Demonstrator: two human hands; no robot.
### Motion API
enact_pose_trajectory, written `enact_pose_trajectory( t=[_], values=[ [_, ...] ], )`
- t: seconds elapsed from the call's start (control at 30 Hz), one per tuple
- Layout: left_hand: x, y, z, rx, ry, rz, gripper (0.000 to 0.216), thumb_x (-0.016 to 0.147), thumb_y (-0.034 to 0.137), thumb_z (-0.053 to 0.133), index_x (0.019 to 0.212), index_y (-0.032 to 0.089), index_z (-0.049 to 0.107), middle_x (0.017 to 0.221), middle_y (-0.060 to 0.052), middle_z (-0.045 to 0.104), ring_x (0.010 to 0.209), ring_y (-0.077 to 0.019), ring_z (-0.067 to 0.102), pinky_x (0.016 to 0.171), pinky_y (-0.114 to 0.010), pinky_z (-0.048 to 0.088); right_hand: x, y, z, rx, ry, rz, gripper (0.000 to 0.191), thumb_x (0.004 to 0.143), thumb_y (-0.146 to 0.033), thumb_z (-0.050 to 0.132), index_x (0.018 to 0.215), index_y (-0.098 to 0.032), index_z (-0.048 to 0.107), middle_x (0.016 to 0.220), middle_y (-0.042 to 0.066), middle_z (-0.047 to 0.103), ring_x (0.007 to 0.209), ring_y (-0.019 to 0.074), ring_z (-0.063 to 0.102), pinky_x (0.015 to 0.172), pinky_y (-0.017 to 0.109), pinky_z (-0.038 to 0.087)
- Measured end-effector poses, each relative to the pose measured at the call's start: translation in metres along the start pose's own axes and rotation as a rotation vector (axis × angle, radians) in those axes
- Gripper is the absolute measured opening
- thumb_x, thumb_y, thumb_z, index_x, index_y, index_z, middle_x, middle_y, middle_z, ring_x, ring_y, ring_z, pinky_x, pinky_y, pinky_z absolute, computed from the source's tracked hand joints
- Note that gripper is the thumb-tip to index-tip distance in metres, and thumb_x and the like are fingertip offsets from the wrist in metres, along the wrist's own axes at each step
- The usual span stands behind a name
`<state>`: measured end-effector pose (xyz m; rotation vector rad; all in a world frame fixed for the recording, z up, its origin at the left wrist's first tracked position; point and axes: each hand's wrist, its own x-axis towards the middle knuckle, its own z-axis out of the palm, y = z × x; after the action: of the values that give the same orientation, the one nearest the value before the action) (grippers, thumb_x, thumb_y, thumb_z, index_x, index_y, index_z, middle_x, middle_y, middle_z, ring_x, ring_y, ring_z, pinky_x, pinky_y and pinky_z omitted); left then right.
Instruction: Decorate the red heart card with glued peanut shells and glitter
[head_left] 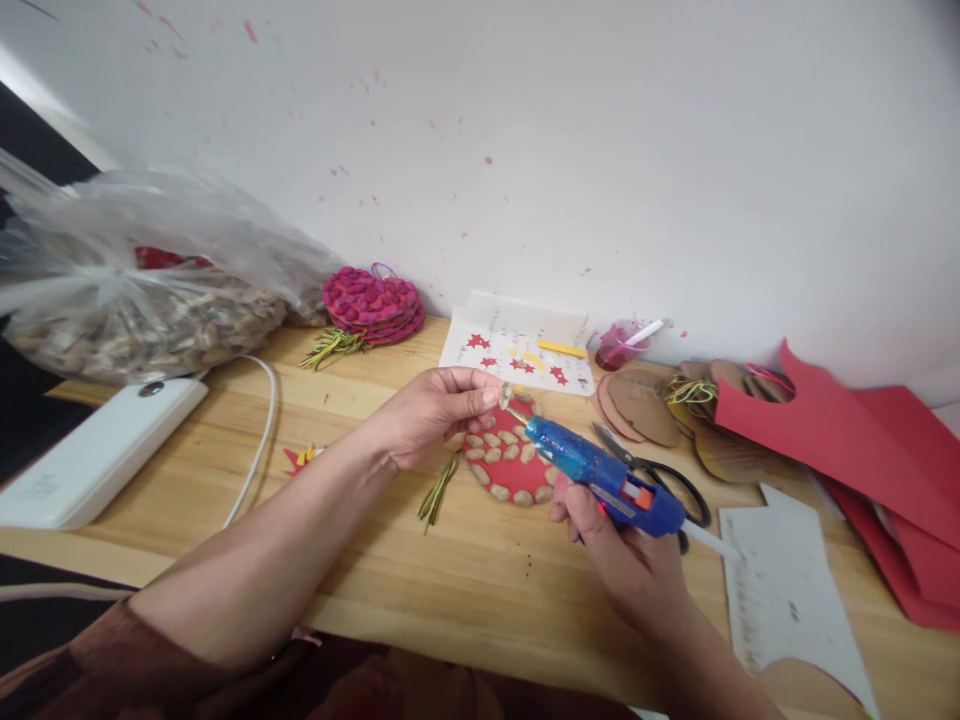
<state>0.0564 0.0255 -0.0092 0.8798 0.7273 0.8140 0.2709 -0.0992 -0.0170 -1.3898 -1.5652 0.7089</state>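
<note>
My left hand (442,412) pinches a small beige nutshell (506,394) between thumb and fingertips. My right hand (619,550) grips a blue hot glue gun (600,470), its brass tip at or very near the nutshell; whether they touch I cannot tell. A white glue stick (711,540) juts from the gun's back. Under both hands lies a red disc (510,474) with beige nutshells around its edge and in rows across it, partly hidden by the gun and my fingers. A green and dark tassel (437,492) lies by its left side.
Left are a plastic bag of nutshells (150,310) and a white power bank (105,450) with a cable. Behind stand stacked magenta discs (375,305), paper with red stars (517,345), and a cup (622,345). Right are black scissors (675,480), cardboard pieces (641,405) and red sheets (847,430).
</note>
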Motion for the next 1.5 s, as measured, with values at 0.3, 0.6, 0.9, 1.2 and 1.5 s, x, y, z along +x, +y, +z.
enact_pose_trajectory(
  t=[0.3, 0.6, 0.9, 1.2, 1.5],
  values=[
    [0.001, -0.003, -0.003, 0.003, -0.013, 0.002, 0.035, 0.063, 0.035, 0.095, 0.078, 0.012, 0.074, 0.066, -0.001, 0.065, 0.057, -0.0065, 0.055, 0.058, -0.018, 0.045, 0.001, -0.003, 0.001, -0.021, 0.011, 0.004, 0.028, 0.092, -0.040, 0.064, 0.071, -0.021, 0.064, 0.065, 0.002, 0.063, 0.056, 0.0159, 0.056, 0.053, 0.028, 0.048],
    [0.000, -0.001, -0.001, 0.015, -0.018, 0.011, 0.036, 0.062, 0.036, 0.095, 0.077, 0.013, 0.072, 0.067, -0.001, 0.065, 0.058, -0.0068, 0.055, 0.060, -0.019, 0.045, 0.001, 0.002, 0.001, -0.033, 0.018, 0.017, 0.025, 0.091, -0.042, 0.067, 0.077, -0.020, 0.067, 0.066, 0.002, 0.065, 0.056, 0.0156, 0.057, 0.052, 0.028, 0.049],
    [-0.008, 0.009, 0.002, 0.497, -0.038, 0.115, 0.023, 0.071, 0.034, 0.086, 0.079, 0.014, 0.075, 0.074, -0.003, 0.069, 0.069, -0.0136, 0.061, 0.070, -0.026, 0.049, 0.024, 0.017, 0.009, 0.352, 0.191, 0.297, 0.039, 0.090, -0.061, 0.065, 0.085, -0.022, 0.070, 0.085, 0.005, 0.073, 0.063, 0.0164, 0.068, 0.056, 0.029, 0.055],
    [-0.015, -0.001, 0.015, 1.267, -0.112, 0.278, 0.018, 0.079, 0.005, 0.065, 0.073, 0.019, 0.076, 0.080, -0.003, 0.065, 0.073, -0.0170, 0.057, 0.075, -0.028, 0.041, 0.029, 0.025, 0.015, 0.390, 0.195, 0.397, 0.040, 0.085, -0.063, 0.069, 0.081, -0.023, 0.069, 0.085, 0.004, 0.072, 0.065, 0.0156, 0.066, 0.065, 0.031, 0.057],
    [-0.013, -0.009, 0.015, 1.529, -0.289, 0.351, 0.018, 0.090, 0.013, 0.058, 0.078, 0.016, 0.071, 0.084, -0.005, 0.061, 0.076, -0.0171, 0.056, 0.070, -0.028, 0.042, 0.029, 0.022, 0.017, 0.355, 0.160, 0.434, 0.042, 0.084, -0.065, 0.070, 0.080, -0.023, 0.070, 0.085, 0.004, 0.073, 0.066, 0.0166, 0.066, 0.062, 0.030, 0.056]
  ],
)
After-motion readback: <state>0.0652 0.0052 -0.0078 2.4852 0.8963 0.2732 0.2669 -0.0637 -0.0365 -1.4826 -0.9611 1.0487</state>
